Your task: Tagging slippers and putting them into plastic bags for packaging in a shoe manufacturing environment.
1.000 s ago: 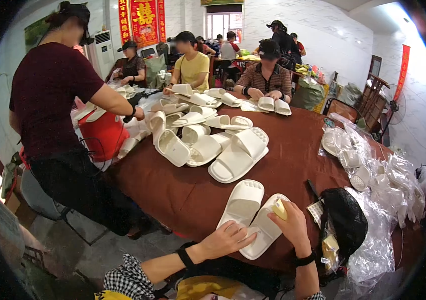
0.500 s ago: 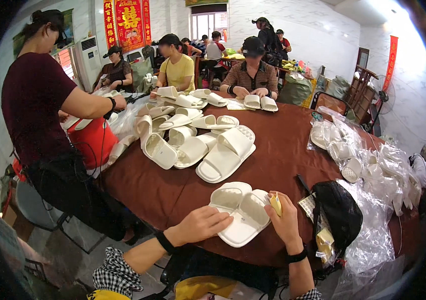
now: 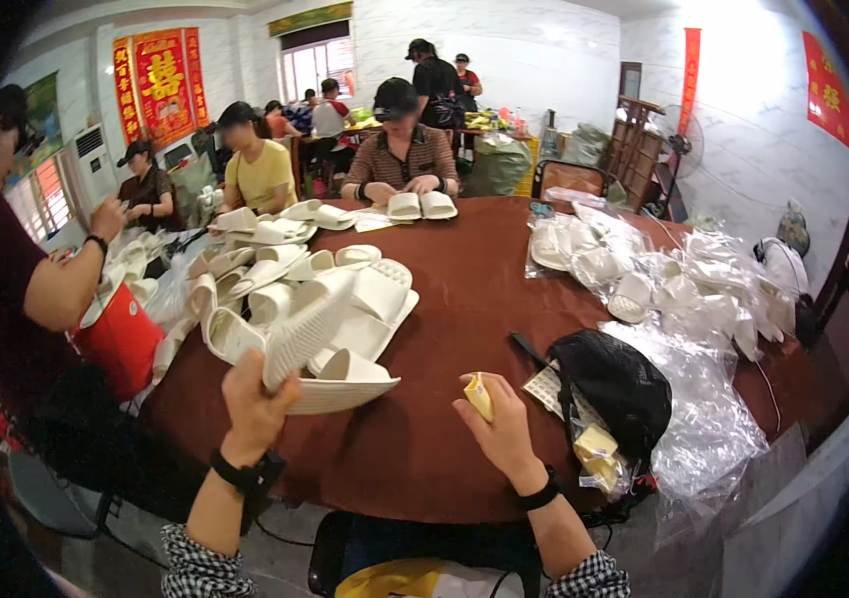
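My left hand [image 3: 253,401] grips a pair of white slippers [image 3: 323,347], lifted off the round brown table [image 3: 474,299] and tilted, one sole facing up. My right hand [image 3: 502,424] is closed on a small yellow packet [image 3: 479,396] just above the table's near edge. Beyond the lifted pair lies a heap of loose white slippers [image 3: 275,269] on the left half of the table. A black bag [image 3: 612,379] sits right of my right hand.
Bagged slippers in clear plastic [image 3: 684,299] pile up at the right. A person in dark red [image 3: 16,299] stands at the left beside a red bucket [image 3: 121,339]. Other people sit at the far side, one handling a slipper pair [image 3: 421,205].
My left hand has picked the slipper pair up from the table's near edge and raised it to the left. My right hand came off the slippers, still holding the yellow packet.
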The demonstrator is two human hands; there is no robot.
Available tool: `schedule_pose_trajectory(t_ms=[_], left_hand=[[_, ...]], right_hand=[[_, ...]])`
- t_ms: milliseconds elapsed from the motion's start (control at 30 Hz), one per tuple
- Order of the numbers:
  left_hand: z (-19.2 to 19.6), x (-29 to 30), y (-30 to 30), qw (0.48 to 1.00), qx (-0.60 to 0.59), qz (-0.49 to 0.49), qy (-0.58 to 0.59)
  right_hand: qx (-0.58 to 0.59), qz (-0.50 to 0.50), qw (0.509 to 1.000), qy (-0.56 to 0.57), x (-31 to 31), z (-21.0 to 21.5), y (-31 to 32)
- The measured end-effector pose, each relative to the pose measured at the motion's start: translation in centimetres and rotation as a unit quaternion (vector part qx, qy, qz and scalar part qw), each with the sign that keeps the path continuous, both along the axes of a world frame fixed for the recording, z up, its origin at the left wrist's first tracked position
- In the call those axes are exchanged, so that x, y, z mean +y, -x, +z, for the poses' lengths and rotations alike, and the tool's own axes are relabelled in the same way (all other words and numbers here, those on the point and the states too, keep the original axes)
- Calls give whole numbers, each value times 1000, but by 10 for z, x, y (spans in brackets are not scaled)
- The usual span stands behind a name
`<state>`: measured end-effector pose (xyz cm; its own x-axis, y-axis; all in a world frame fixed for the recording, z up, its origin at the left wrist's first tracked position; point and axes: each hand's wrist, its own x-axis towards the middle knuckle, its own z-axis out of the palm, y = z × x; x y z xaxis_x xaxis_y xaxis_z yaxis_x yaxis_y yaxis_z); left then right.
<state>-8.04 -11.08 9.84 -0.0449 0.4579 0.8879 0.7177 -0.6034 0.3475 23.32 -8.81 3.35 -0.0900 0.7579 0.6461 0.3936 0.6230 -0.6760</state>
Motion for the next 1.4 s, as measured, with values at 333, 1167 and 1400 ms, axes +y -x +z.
schedule_pose_trajectory(t_ms=[333,1167,1400], left_hand=[[102,62,11,980,121,70,-141],[-9,121,62,949,177,110,238],[56,136,65,972,165,161,-33]], right_hand=[[-56,-7,998,15,-6,-5,6],[-364,77,926,66,-42,-24,0],[-357,77,927,87,-42,-26,0]])
